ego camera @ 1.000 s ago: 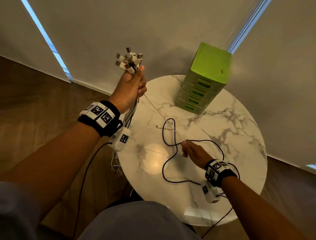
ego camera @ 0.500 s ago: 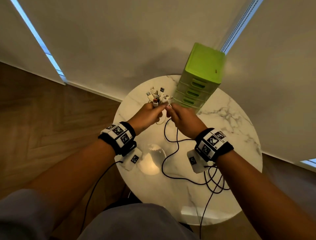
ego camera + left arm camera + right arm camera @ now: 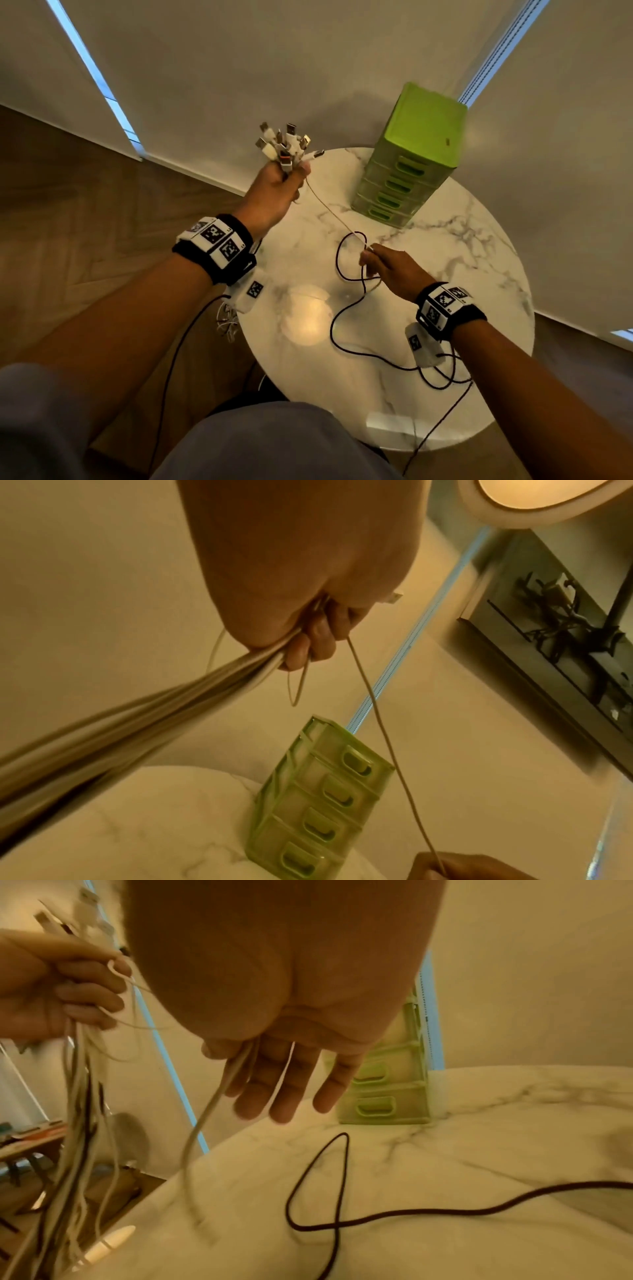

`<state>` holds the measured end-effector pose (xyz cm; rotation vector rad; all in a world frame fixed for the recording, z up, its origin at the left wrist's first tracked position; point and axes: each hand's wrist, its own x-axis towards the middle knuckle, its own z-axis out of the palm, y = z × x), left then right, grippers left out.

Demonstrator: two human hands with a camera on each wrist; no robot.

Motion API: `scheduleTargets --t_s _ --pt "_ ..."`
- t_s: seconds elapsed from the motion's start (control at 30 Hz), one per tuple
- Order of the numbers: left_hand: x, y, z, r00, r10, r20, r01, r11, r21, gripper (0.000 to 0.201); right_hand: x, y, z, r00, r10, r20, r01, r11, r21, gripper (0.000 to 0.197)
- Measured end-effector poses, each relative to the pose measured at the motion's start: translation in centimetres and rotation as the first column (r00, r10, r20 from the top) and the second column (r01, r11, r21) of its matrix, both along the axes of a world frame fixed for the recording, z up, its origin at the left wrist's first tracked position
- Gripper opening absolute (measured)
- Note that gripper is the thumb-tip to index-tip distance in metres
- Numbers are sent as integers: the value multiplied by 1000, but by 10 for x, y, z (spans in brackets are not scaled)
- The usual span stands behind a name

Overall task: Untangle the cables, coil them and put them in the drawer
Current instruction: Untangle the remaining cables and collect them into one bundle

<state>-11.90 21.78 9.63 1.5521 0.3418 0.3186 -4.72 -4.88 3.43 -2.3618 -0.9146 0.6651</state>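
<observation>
My left hand (image 3: pixel 277 192) is raised over the table's left edge and grips a bundle of white cables (image 3: pixel 284 144), plugs sticking up. The rest of the bundle (image 3: pixel 137 723) hangs down past the wrist. One thin white cable (image 3: pixel 334 216) runs taut from that fist down to my right hand (image 3: pixel 368 255), which pinches it between thumb and forefinger just above the table. In the right wrist view the other fingers (image 3: pixel 284 1096) are straight and the cable (image 3: pixel 205 1115) hangs below the pinch. The green drawer unit (image 3: pixel 411 161) stands at the back, all drawers shut.
A round white marble table (image 3: pixel 462 274) carries a black cable (image 3: pixel 337 329) lying in loose loops from its middle to my right wrist. Wood floor lies to the left, a pale wall behind. Loose cable ends (image 3: pixel 227 322) dangle off the table's left edge.
Both hands were together at the plugs near the drawers. Now the left hand has lifted up and left with the bundle, and the right has drawn back toward me along the white cable.
</observation>
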Motion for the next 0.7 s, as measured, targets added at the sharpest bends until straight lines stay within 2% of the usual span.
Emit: scheduleTargets --t_s 0.1,0.17,0.3,0.37,0.47,0.53,0.63,0.7 --pt "-2 15 -7 999 43 -15 -41 989 144 21 8 0 -2 991 9 137 -10 1000 6 32" --pt "-6 21 -10 994 109 -19 -104 980 169 27 7 12 9 987 -4 159 -10 996 84 31" --pt "-18 27 -10 989 145 -6 -142 975 169 10 6 43 28 986 -75 150 38 971 236 32" --pt "-28 32 -8 989 147 8 -145 972 187 15 6 60 31 986 -116 121 77 954 289 31" --pt "-44 42 -8 976 215 -30 -206 963 174 35 7 86 27 981 -151 122 99 930 353 29" --pt "-58 54 -8 952 302 -45 -297 950 91 43 6 105 17 982 -181 56 149 918 366 27" --pt "-82 74 -7 928 368 -56 -366 930 47 22 -6 136 1 965 -199 -173 247 912 328 26" --pt "-101 85 -5 923 380 -65 -381 925 8 18 -26 160 -8 932 -147 -330 255 915 312 25"
